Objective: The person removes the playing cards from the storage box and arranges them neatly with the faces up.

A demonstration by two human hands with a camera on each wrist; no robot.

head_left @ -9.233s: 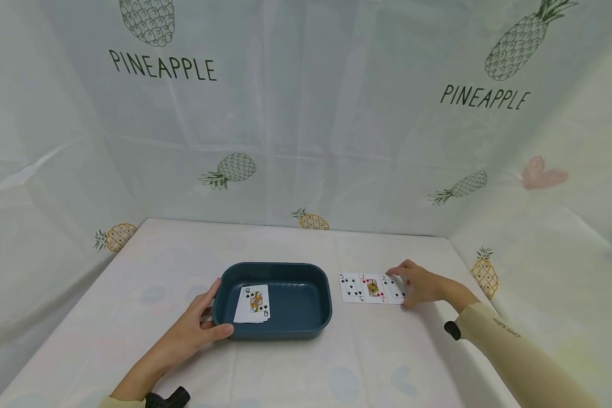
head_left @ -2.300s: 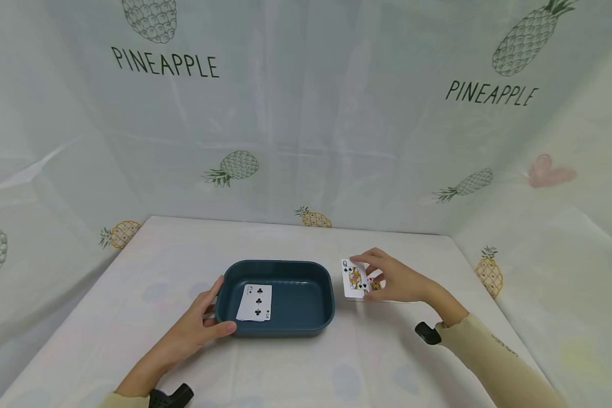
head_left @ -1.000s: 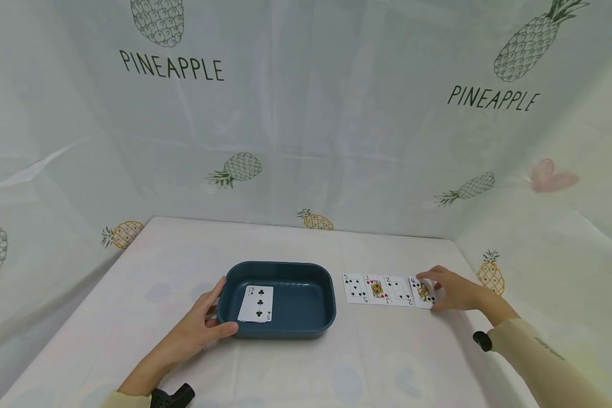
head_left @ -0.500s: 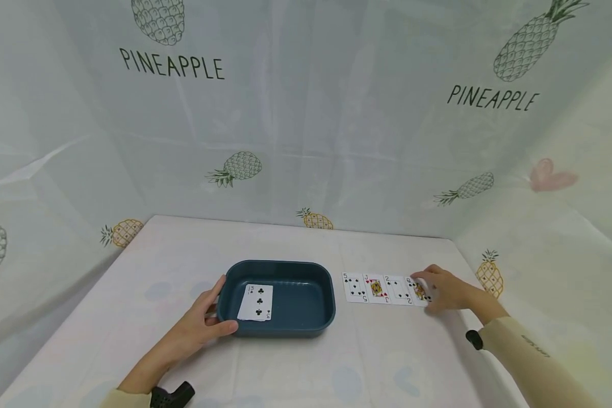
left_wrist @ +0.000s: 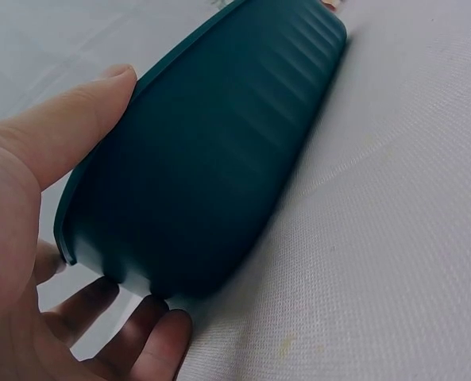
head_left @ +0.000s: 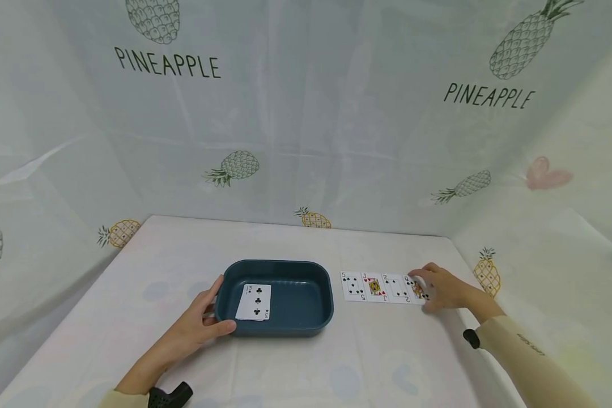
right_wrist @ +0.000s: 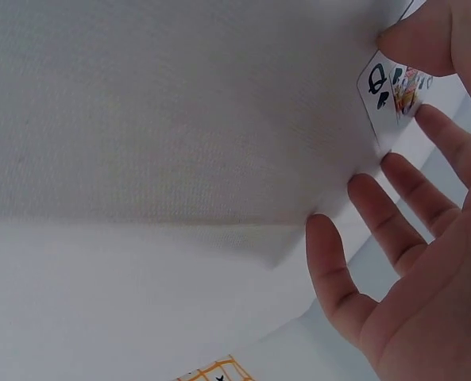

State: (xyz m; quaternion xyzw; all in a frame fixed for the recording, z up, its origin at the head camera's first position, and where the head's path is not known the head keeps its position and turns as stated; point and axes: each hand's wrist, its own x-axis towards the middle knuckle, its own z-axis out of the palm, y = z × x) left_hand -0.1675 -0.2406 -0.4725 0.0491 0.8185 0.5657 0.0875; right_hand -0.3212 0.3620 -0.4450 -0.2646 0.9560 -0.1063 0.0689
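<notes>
My left hand [head_left: 191, 323] grips the left end of a dark blue rectangular tray [head_left: 306, 328]. In the left wrist view its thumb [left_wrist: 84, 119] lies along the rim and the fingers bend against the end wall. Several playing cards [head_left: 252, 303] lie stacked inside, a three of clubs on top. Right of the tray a face-up row holds a five [head_left: 353, 286], a jack of hearts [head_left: 374, 287], a two [head_left: 396, 288] and a black queen [head_left: 417, 289]. My right hand [head_left: 446, 289] touches the queen, partly hiding it; in the right wrist view the fingers are spread, fingertips at the cloth.
A white cloth [head_left: 296, 374] with pale spots covers the table. Behind it hangs a pineapple-print sheet [head_left: 306, 124], with more sheeting at both sides. The table's back edge lies just beyond the tray and cards.
The queen went from the tray's stack to the right end of the row, leaving a three of clubs on top. Lately it slid slightly left against the two. The left hand stayed on the tray.
</notes>
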